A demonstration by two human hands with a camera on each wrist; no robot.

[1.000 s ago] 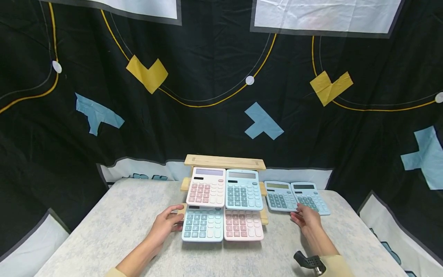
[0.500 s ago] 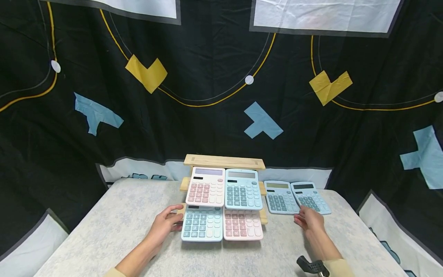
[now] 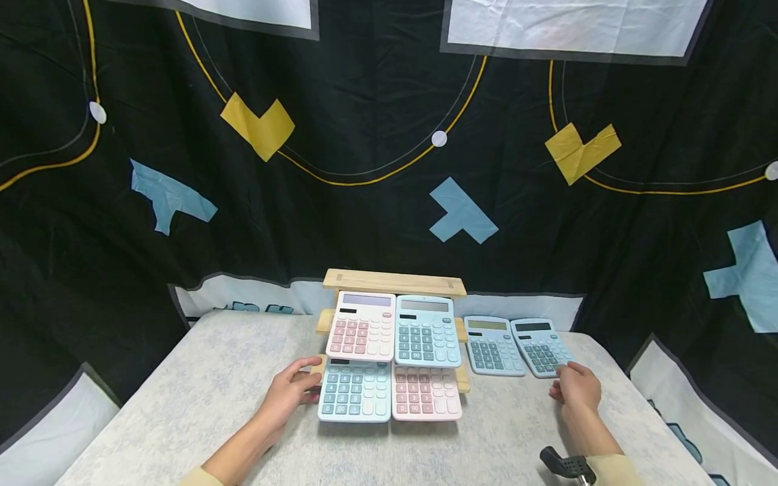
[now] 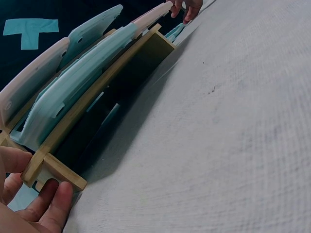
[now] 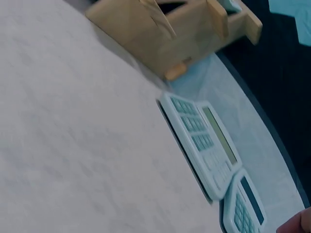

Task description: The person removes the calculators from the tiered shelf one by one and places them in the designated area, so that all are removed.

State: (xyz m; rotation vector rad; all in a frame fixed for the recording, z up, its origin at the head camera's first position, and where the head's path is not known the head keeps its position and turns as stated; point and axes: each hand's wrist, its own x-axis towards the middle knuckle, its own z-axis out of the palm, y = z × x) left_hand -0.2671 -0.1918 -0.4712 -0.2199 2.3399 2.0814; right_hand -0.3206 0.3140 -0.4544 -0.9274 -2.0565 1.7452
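In the head view my left hand [image 3: 290, 391] grips the left end of a wooden rack [image 3: 395, 282]. The left wrist view shows my thumb and fingers around the rack's end rail [image 4: 53, 167]. The rack bears a white-pink calculator [image 3: 362, 327] and a blue calculator [image 3: 428, 332] on its upper tier. Below them are another blue calculator [image 3: 355, 393] and a pink one [image 3: 427, 395], their tops covered. My right hand [image 3: 577, 388] has its fingertips at the near right corner of the rightmost blue calculator [image 3: 541, 347]. Left of that lies one more blue calculator [image 3: 494, 345].
The pale patterned tabletop [image 3: 474, 445] extends in front of the rack. A black cloth backdrop [image 3: 365, 229] hangs behind the table's far edge. The two loose calculators lie just right of the rack.
My right hand has slid right, from between the two loose calculators to the outer one's corner. Both loose calculators have shifted slightly, with a gap showing at their near ends. My left hand stays put.
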